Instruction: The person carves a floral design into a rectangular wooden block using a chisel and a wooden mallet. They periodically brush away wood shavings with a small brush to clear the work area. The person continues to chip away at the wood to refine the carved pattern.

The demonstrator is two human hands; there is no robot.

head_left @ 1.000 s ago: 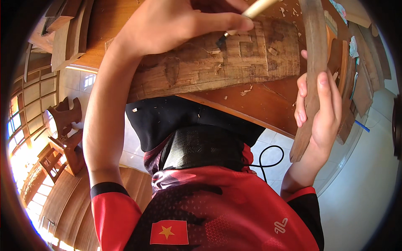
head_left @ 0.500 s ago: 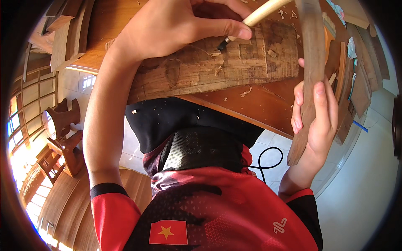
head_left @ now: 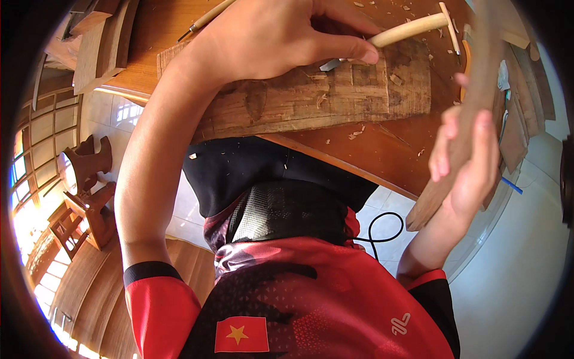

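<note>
My left hand (head_left: 281, 45) is closed around a wood chisel with a pale wooden handle (head_left: 412, 31). Its metal blade (head_left: 329, 64) tilts low over a rough brown board (head_left: 275, 110), which has shallow cuts and loose chips on top. Whether the edge touches the wood is hard to tell. To the right, my right hand (head_left: 469, 149) is wrapped round a long flat wooden bar (head_left: 481, 72), slightly blurred and held upright, apart from the chisel's handle end.
Chips are scattered over the orange-brown table (head_left: 382, 152). A second chisel (head_left: 206, 21) lies behind my left hand, and a thin pale-handled tool (head_left: 451, 29) lies beyond the handle. Wood pieces (head_left: 101, 54) are stacked at left. A black cable (head_left: 385, 226) loops below.
My right hand and the bar have swung right, away from the chisel. The chisel has shifted slightly right, its handle lower and flatter than before.
</note>
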